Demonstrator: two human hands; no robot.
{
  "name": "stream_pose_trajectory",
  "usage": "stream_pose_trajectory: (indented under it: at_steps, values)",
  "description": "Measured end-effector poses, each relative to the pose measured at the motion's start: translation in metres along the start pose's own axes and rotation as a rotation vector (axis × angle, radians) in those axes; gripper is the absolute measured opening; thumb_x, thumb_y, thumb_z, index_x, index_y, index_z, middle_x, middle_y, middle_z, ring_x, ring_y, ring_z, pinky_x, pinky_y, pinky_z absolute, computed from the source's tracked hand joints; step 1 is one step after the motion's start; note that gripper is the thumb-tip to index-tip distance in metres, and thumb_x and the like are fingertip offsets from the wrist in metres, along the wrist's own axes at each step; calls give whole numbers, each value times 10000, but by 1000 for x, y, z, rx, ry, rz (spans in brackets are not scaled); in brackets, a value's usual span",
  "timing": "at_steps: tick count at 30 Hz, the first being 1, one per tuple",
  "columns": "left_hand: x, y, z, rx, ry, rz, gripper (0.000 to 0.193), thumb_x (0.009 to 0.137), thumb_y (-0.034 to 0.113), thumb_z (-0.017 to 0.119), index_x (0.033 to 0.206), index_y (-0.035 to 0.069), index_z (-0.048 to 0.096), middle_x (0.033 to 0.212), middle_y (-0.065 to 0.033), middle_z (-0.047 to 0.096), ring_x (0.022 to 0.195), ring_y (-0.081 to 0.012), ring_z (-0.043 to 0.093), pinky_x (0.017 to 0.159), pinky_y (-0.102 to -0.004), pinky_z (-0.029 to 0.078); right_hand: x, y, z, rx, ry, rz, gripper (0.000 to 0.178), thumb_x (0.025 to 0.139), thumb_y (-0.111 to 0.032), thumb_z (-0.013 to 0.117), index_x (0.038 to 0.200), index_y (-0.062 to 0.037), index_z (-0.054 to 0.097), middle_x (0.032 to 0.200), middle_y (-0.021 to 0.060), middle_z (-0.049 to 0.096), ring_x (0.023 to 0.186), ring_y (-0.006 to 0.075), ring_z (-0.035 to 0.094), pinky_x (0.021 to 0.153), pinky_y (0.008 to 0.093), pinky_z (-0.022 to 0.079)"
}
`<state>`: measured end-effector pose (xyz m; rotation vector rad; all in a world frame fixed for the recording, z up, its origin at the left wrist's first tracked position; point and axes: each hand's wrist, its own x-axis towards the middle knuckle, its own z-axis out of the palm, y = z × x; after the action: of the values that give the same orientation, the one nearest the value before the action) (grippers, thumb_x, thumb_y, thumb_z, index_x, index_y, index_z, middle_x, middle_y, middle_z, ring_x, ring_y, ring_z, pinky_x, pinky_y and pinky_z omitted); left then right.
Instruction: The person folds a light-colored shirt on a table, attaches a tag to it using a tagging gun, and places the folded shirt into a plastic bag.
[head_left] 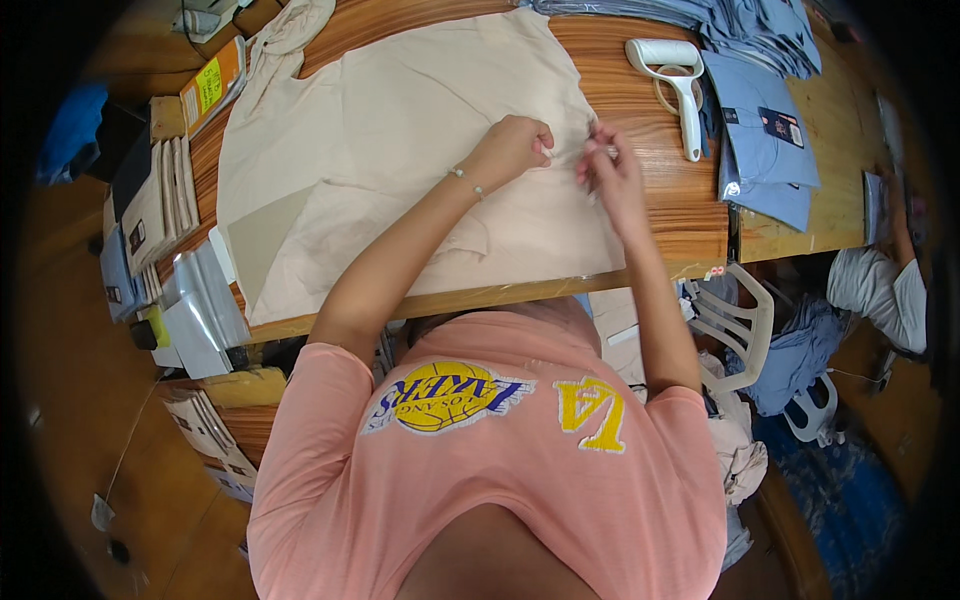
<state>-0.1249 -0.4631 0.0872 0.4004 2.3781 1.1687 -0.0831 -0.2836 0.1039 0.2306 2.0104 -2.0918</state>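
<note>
A cream garment (400,110), probably a shirt, lies spread and creased over the wooden table in front of me. My left hand (508,148) rests on its right part, with thumb and fingers pinched on a bit of the cloth. Just right of it, my right hand (615,178) hovers by the garment's right edge, fingers bent and thumb near the fingertips. Whatever those fingers hold is too small and slightly blurred. A flat beige card (275,235) shows at the garment's lower left, partly covered by a fold.
Right of the garment lies a white lint roller (690,120) on a ring of tape. Beyond it are folded blue shirts (765,125). Folded beige shirts (165,200) and clear plastic bags (200,310) line the left edge. A pale plastic chair (740,330) stands at the lower right.
</note>
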Motion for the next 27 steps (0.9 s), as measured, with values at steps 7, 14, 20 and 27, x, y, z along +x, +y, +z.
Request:
stream_pose_trajectory:
  at_steps: [7,14,20,27]
  values:
    - [-6,8,8,99,-23,67,195,698,89,715,873,18,667,763,-121,652,725,-243,631,680,-338,496,-18,40,1,207,67,39,273,926,-53,476,1189,9,438,990,93,560,761,124,576,636,248,508]
    - [-7,6,16,128,64,122,145,710,81,688,832,6,669,688,-124,623,634,-228,597,614,-330,476,-20,45,5,139,42,12,272,925,-49,485,1188,3,441,970,76,565,790,123,583,680,242,503]
    - [-8,3,16,2,70,74,126,795,101,618,828,-19,637,709,-126,628,645,-198,612,624,-306,477,-21,50,6,111,37,-13,270,922,-56,499,1180,6,447,957,63,565,790,114,580,678,233,495]
    - [-9,0,18,-60,108,20,153,859,112,568,842,-35,606,737,-130,629,654,-180,613,632,-292,475,-23,47,8,113,47,-12,281,920,-65,507,1184,12,452,954,58,563,787,112,579,677,233,493]
